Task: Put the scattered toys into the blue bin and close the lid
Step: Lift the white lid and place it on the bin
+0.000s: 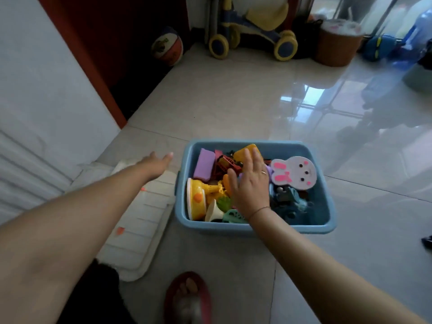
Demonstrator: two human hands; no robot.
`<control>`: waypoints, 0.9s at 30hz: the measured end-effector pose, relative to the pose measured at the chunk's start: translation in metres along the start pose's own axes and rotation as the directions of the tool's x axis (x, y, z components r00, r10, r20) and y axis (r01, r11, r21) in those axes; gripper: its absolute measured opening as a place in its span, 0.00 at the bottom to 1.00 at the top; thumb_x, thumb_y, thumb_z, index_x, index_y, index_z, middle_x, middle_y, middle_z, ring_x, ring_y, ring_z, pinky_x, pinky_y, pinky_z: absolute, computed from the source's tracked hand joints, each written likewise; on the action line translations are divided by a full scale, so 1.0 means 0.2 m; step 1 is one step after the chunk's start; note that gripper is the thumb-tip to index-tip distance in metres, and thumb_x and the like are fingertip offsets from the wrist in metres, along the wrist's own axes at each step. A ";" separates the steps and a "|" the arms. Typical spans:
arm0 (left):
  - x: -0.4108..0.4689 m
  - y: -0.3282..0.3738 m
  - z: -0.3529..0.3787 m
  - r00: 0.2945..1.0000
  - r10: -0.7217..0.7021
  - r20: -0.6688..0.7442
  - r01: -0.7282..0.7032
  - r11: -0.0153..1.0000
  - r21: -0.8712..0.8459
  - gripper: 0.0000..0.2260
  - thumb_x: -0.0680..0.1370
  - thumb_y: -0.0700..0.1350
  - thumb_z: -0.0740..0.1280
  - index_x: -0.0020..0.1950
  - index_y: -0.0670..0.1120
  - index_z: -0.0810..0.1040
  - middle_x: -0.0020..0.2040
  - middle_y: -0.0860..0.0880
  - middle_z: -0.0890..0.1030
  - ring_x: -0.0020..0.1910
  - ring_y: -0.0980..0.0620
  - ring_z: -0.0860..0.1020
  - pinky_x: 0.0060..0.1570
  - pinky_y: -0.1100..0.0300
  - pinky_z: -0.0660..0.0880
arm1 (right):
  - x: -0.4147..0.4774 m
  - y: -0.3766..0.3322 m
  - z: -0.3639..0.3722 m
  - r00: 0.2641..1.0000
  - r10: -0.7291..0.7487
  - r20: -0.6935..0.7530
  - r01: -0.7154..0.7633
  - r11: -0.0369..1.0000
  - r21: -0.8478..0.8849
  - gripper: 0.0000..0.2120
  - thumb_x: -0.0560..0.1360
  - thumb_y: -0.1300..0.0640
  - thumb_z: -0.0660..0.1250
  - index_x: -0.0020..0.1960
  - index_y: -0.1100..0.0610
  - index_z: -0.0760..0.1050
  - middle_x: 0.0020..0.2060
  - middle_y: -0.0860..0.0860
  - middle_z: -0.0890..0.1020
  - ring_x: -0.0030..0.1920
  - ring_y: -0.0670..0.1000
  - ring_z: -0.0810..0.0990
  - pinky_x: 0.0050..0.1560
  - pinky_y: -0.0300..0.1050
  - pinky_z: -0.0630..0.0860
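I am stretching my left hand out over the floor, fingers loose and spread, gripping nothing. Just under my forearm the white lid is lying flat on the tiles, beside the left wall of the blue bin. The bin is standing open in the middle of the floor and it is holding many toys: a purple block at the back left, a yellow toy pot at the front left, a red toy vehicle near the middle. My right hand is lying flat on top of this pile, palm down, fingers open, not closed around any toy. To the right of it a white bunny-shaped board is resting against the pile. My foot in a red slipper is showing at the bottom.
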State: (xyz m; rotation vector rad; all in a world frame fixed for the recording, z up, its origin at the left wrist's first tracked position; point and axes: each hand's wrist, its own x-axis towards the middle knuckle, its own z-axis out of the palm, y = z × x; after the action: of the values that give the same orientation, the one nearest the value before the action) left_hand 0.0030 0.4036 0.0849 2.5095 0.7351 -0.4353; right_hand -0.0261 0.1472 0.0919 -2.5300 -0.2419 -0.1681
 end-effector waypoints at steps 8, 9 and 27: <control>0.12 -0.73 -0.09 0.987 -0.118 -0.113 0.119 0.993 0.005 0.31 0.76 0.66 0.52 0.71 0.47 0.65 0.67 0.41 0.72 0.63 0.39 0.71 0.61 0.46 0.69 | -0.16 -0.72 0.63 0.876 -0.338 0.344 0.241 0.925 0.295 0.29 0.79 0.53 0.58 0.76 0.56 0.51 0.76 0.55 0.53 0.75 0.54 0.52 0.72 0.42 0.46; 0.15 -0.84 -0.08 0.972 -0.213 -0.096 0.211 0.977 -0.033 0.32 0.75 0.67 0.52 0.71 0.46 0.65 0.68 0.40 0.71 0.64 0.39 0.71 0.61 0.46 0.69 | -0.21 -0.72 0.72 0.861 -0.301 0.409 0.186 0.936 0.299 0.30 0.79 0.52 0.58 0.76 0.55 0.49 0.76 0.54 0.51 0.76 0.54 0.50 0.71 0.41 0.45; 0.31 -1.41 0.28 0.821 -0.569 0.039 0.556 0.782 -0.283 0.33 0.75 0.61 0.60 0.73 0.41 0.62 0.69 0.38 0.68 0.66 0.38 0.69 0.66 0.47 0.67 | -0.32 -0.44 1.33 0.651 0.236 0.722 -0.397 0.916 0.059 0.43 0.72 0.37 0.63 0.75 0.43 0.39 0.76 0.58 0.43 0.75 0.60 0.50 0.73 0.52 0.55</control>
State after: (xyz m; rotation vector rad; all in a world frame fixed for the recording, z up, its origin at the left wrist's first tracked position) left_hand -0.1166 0.6071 -0.0895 2.0000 1.4718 -0.4300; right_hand -0.0900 0.3607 -0.0894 -2.2505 -0.0861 0.9476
